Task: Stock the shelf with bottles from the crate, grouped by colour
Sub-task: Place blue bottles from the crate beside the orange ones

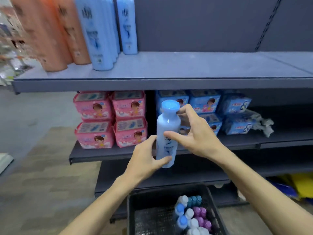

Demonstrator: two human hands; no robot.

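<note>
A light blue bottle with a brighter blue cap stands upright in mid-air in front of the shelving, between the top shelf and the black crate on the floor. The left hand grips its lower body, thumb curled across the front near the base. The right hand has its fingertips at the neck just under the cap and its thumb against the label — whether it truly grips or only steadies the bottle, I cannot tell. The bottle's label carries dark blue script, too blurred to read.

On the top shelf, at the left, stand tall orange bottles and just beside them tall blue bottles; their vertical lettering is smeared and unreadable.

On the shelf below sit stacked pink packs and, to their right, blue packs — each printed with a cartoon child's figure; the writing cannot be made out.

The crate holds bottles with blue, white, purple and teal caps, crowded at its right side.
</note>
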